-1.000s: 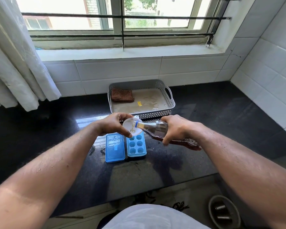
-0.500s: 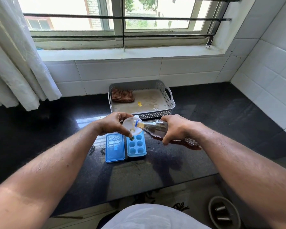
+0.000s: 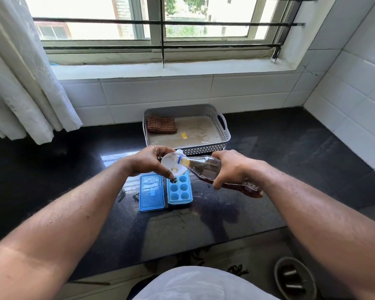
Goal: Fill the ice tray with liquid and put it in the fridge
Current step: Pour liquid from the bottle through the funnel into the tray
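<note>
Fingers (image 3: 168, 172) of the left hand (image 3: 148, 161) pinch a white plastic funnel (image 3: 171, 163) over the far-left cell of the blue ice tray (image 3: 179, 189) on the dark surface (image 3: 52, 174), while the right hand (image 3: 230, 167) grips the tilted clear bottle of brown liquid (image 3: 206, 168); pouring slowly should prevent overflow.

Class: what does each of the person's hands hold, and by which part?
Left hand: white funnel, gripped at its rim. Right hand: tilted bottle of brown liquid, gripped around its body.
</note>
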`<action>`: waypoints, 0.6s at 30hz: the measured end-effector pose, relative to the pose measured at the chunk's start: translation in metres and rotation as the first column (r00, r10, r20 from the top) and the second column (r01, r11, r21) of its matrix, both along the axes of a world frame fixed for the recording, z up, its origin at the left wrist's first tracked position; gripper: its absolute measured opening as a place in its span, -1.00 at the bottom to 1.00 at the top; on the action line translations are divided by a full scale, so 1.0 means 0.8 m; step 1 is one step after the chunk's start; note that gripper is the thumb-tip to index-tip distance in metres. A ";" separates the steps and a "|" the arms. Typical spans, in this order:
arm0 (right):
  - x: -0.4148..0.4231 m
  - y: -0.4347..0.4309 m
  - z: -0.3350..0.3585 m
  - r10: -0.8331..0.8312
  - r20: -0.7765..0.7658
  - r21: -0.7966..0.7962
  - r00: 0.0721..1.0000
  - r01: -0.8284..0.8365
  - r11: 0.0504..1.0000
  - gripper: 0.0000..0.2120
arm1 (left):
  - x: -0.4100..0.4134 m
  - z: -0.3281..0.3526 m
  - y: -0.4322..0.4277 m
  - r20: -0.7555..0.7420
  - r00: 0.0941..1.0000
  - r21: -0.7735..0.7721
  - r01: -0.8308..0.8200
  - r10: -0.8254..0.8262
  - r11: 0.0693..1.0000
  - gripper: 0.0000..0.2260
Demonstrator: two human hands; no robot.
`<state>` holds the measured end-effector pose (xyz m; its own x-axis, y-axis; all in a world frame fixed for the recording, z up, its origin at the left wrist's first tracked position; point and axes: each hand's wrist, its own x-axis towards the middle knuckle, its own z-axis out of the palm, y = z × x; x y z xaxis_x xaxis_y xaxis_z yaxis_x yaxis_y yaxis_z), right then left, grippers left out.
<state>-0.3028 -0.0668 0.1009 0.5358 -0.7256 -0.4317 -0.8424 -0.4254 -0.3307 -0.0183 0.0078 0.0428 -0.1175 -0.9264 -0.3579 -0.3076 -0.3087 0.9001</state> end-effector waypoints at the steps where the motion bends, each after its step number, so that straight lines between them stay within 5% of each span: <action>1: -0.001 0.001 0.000 -0.002 0.004 0.009 1.000 0.002 1.000 -0.44 | -0.001 0.001 0.001 0.000 1.000 0.001 0.004 -0.004 1.000 -0.27; 8: -0.008 0.009 -0.007 0.008 0.007 0.022 1.000 -0.008 1.000 -0.30 | -0.009 -0.010 0.010 0.016 1.000 -0.002 0.008 -0.008 1.000 -0.37; 18: -0.015 0.009 -0.012 0.045 -0.019 0.003 0.999 -0.045 0.999 -0.40 | -0.014 -0.013 0.015 0.033 0.999 -0.013 0.004 -0.004 1.000 -0.33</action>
